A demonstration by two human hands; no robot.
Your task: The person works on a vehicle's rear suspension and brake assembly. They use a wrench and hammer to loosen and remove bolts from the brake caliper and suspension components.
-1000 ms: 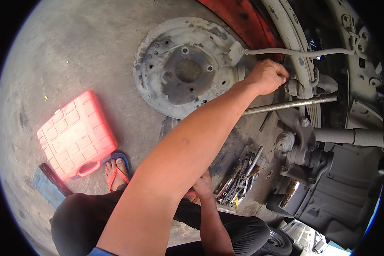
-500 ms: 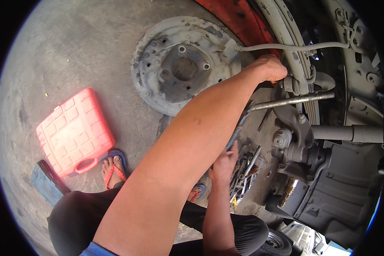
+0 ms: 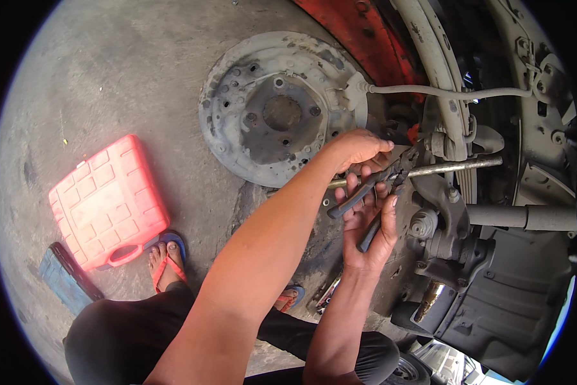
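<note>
In my right hand (image 3: 372, 240), palm up, lies a pair of pliers (image 3: 356, 200) with dark handles spread apart. Fingers and thumb curl round those handles, and the jaws point up toward the suspension parts. My left hand (image 3: 363, 147) is just above, by the lower right rim of a grey wheel-brake drum assembly (image 3: 230, 138). Its fingers are bent together near the thumb; whatever may be between them is hidden. A long metal bar (image 3: 458, 166) passes behind the pliers and sticks out to the right.
A red plastic tool case (image 3: 109, 202) lies on the concrete at left, beside a blue-and-black object (image 3: 70, 277). Leaf springs (image 3: 452, 115), a brake cable (image 3: 449, 94) and axle parts (image 3: 452, 234) crowd the right. A red panel (image 3: 359, 42) stands behind the drum.
My left hand has drawn back from beside the leaf springs, down and left. My right hand has risen with the pliers and turned palm up. The view has shifted slightly.
</note>
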